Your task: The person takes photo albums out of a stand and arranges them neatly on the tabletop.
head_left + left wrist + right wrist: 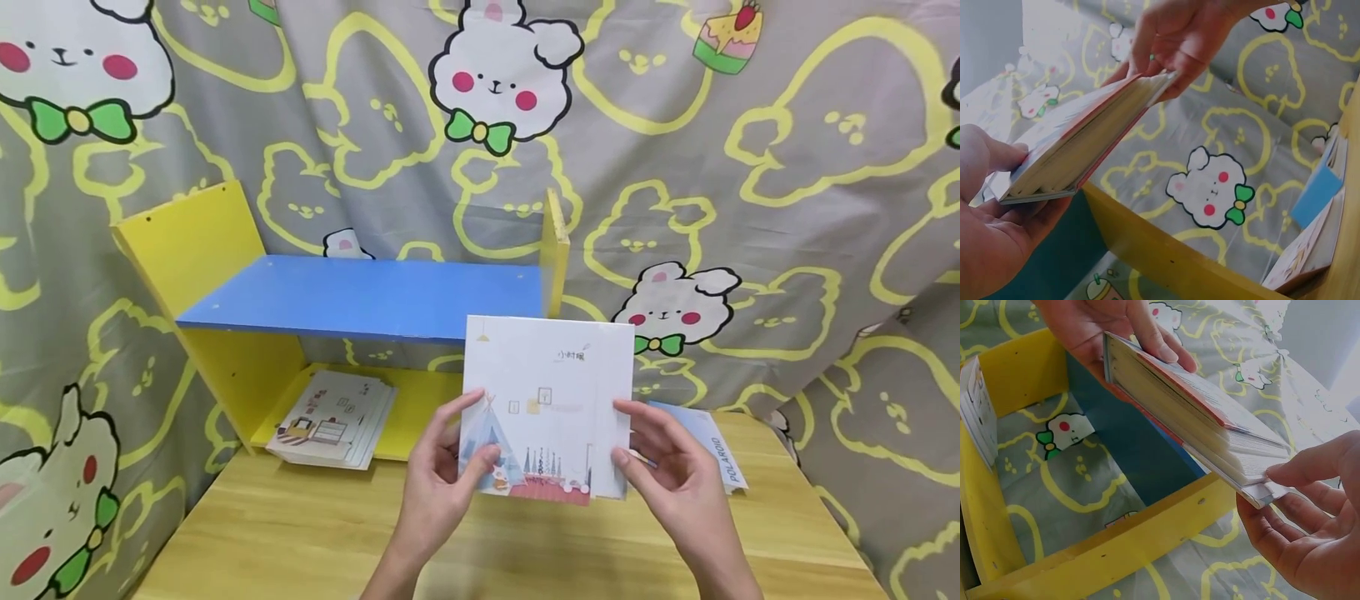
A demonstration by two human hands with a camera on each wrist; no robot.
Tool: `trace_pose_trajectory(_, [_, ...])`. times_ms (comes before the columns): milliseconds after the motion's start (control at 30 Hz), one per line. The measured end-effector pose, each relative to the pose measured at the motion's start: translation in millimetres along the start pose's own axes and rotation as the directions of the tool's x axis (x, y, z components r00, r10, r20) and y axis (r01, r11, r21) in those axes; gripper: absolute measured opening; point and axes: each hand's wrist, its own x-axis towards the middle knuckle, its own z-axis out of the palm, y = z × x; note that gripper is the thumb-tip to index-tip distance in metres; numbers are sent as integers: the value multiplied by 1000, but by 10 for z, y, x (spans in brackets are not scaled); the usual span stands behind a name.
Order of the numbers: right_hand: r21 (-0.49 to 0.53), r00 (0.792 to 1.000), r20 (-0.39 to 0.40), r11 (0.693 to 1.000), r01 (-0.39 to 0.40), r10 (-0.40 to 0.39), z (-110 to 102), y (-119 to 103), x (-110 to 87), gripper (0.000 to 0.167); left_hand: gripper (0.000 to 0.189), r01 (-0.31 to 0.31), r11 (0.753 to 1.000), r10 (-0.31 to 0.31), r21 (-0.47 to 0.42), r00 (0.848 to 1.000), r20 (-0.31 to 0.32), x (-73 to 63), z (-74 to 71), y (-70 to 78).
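Both hands hold up a square white book in front of the shelf, its cover drawn with a blue tent and toys. My left hand grips its left side, thumb on the front cover and fingers partly hidden behind. At the right edge, my right hand pinches the book between thumb and fingers. In the left wrist view the book shows thick cream pages and red cover edging. Its page edges are fanned slightly near the right hand in the right wrist view.
Behind stands a shelf with a blue board and yellow side panels. Similar white books lie stacked on its lower left level. A blue-and-white item marked POLAROID lies on the wooden table, partly behind my right hand. Patterned curtains surround the table.
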Motion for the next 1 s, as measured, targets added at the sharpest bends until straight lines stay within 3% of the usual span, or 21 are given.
trace_pose_trajectory(133, [3, 999, -27, 999, -33, 33, -46, 11, -35, 50, 61, 6, 1000, -6, -18, 1000, 12, -2, 51, -28])
trace_pose_trajectory(300, [-8, 1000, -21, 1000, 10, -10, -129, 18, -26, 50, 60, -25, 999, 26, -28, 999, 31, 33, 121, -60])
trace_pose_trajectory(500, [-39, 998, -62, 999, -11, 8, -191, -11, -15, 49, 60, -53, 997, 55, -50, 998, 37, 87, 198, -47])
trace_pose_trajectory(1000, [-23, 998, -23, 998, 63, -63, -409, 36, -9, 51, 58, -90, 993, 94, -78, 994, 51, 154, 361, -69])
